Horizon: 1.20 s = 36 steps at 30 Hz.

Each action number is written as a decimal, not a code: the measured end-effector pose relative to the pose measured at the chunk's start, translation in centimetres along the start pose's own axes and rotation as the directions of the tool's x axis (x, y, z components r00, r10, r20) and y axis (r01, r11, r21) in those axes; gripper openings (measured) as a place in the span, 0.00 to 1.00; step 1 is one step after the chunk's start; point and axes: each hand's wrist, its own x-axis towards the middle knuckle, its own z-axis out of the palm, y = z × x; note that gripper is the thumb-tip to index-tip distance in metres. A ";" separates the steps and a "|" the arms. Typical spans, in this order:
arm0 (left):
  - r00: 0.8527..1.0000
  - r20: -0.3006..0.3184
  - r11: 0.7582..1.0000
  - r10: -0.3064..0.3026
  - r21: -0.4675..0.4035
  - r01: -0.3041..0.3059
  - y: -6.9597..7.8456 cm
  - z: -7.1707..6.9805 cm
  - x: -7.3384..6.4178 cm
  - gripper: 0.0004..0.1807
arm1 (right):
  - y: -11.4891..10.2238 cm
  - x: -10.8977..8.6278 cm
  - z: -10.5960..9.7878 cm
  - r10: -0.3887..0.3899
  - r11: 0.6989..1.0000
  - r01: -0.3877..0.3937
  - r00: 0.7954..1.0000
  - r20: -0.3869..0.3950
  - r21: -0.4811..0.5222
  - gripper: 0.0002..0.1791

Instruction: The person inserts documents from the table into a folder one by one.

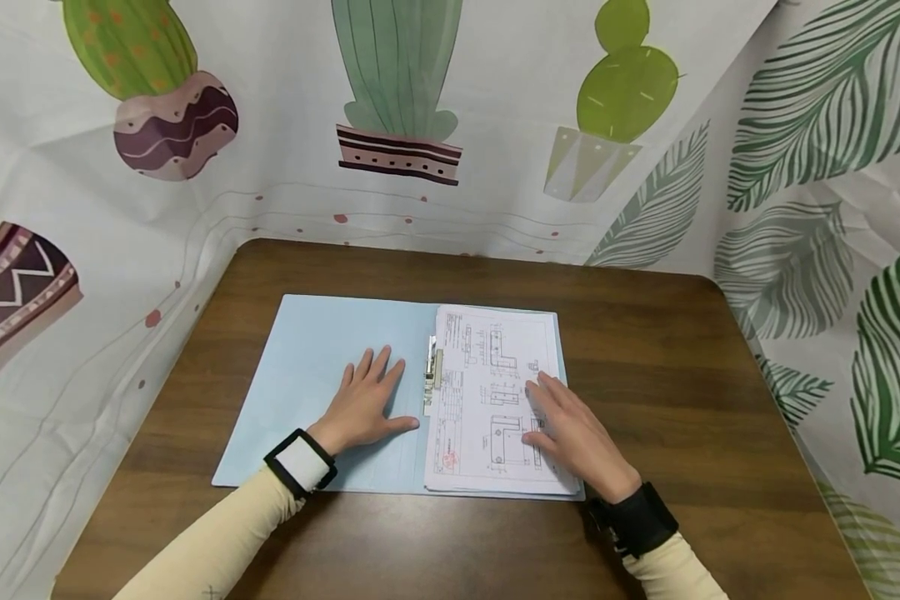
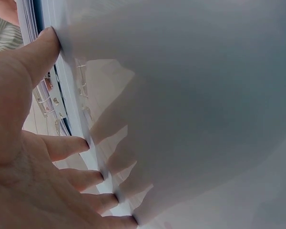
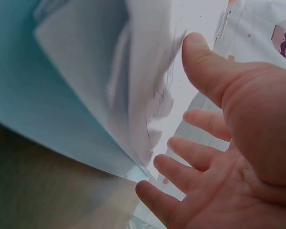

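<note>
A light blue folder (image 1: 330, 333) lies spread flat on the table, with a metal clip (image 1: 431, 375) along its spine. On its right half sits a stack of white sheets (image 1: 472, 450), the top one printed with technical line drawings and a red stamp. My left hand (image 1: 363, 407) rests on the bare left cover, fingers spread and thumb toward the clip; in the left wrist view its fingertips touch the glossy cover (image 2: 205, 119). Over the right side of the sheets is my right hand (image 1: 573, 433), fingers extended and holding nothing. Whether it presses the paper is unclear.
The brown wooden table (image 1: 667, 375) extends around the folder on every side. Behind and beside it hangs a white cloth (image 1: 285, 108) printed with cacti and leaves. A band with a white panel (image 1: 302, 462) is on the left wrist, a black band (image 1: 641, 517) on the right.
</note>
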 end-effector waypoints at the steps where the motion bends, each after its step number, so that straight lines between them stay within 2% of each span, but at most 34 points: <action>1: 1.000 0.001 1.000 -0.001 0.001 0.001 0.0 0.0 0.0 0.55 | 0.1 0.1 0.1 -0.002 1.000 0.002 1.000 0.006 -0.002 0.46; 14: 1.000 0.008 1.000 0.013 -0.014 -0.013 0.0 -0.1 0.5 0.55 | 0.1 0.3 0.8 0.019 0.999 -0.017 0.999 0.032 -0.044 0.39; 17: 1.000 0.013 0.999 0.012 -0.040 -0.012 0.1 -0.3 0.7 0.51 | 0.1 0.3 0.7 0.026 0.998 -0.023 0.999 0.043 -0.057 0.40; 21: 0.999 -0.035 0.998 0.024 -0.055 -0.026 0.3 -0.6 1.4 0.43 | 0.3 0.4 0.7 0.018 0.998 -0.016 0.999 0.033 -0.064 0.40; 25: 0.991 -0.117 0.997 0.067 -0.040 -0.072 0.6 -1.0 3.0 0.35 | 0.6 0.5 0.3 0.008 0.998 -0.007 1.000 0.017 -0.065 0.40; 30: 0.971 -0.204 0.988 0.125 -0.067 -0.141 1.3 -2.0 6.2 0.25 | 0.8 0.4 0.4 -0.004 0.999 0.004 1.000 0.009 -0.050 0.39; 32: 0.971 -0.208 0.987 0.120 -0.084 -0.140 1.6 -2.3 7.7 0.22 | 0.9 0.4 0.5 -0.008 0.999 0.008 1.000 0.005 -0.041 0.38; 36: 0.986 -0.148 0.991 0.072 -0.105 -0.088 1.7 -2.5 9.9 0.17 | 0.8 0.4 0.7 0.000 1.000 0.000 1.000 0.006 -0.029 0.38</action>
